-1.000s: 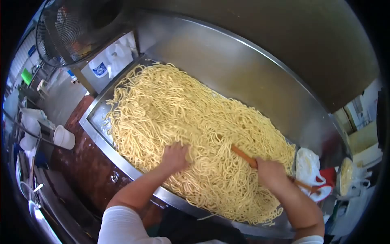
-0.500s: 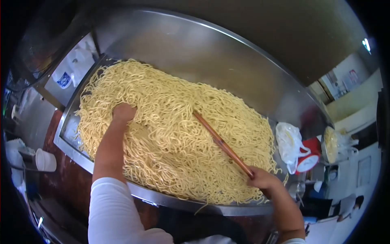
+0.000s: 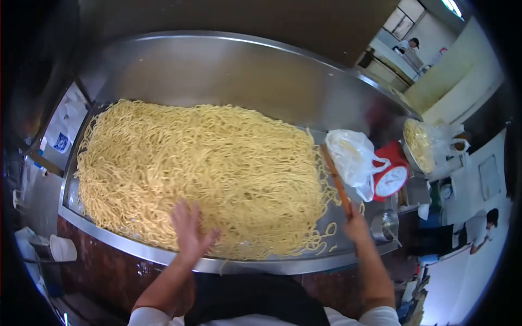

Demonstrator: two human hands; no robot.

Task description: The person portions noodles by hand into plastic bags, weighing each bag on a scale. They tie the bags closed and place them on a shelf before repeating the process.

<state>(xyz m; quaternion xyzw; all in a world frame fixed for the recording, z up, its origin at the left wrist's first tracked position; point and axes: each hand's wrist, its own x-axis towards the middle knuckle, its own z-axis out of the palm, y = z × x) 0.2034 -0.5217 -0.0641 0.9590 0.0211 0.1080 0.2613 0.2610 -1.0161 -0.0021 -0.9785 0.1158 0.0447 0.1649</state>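
A wide heap of yellow noodles (image 3: 217, 168) covers most of a steel tray-like counter (image 3: 163, 254). My left hand (image 3: 191, 231) is over the front edge of the heap, palm down with fingers spread, holding nothing. In my right hand (image 3: 356, 225) is one end of a brown wooden stick (image 3: 338, 182). The stick slants away along the right end of the noodles, its far tip close to a white plastic bag (image 3: 349, 157). A few loose noodles lie on the metal between the heap and my right hand.
Right of the bag stand a red dial scale (image 3: 392, 176) and a bowl of noodles (image 3: 417, 146). A metal pot (image 3: 385, 225) with a handle sits near the right front corner. A white bucket (image 3: 62, 248) is at left. Two people (image 3: 478, 228) (image 3: 408, 44) are farther off.
My left hand has come out of the noodles toward the front edge and spread open. My right hand has swung the stick off the heap to its right end. The view has shifted right.
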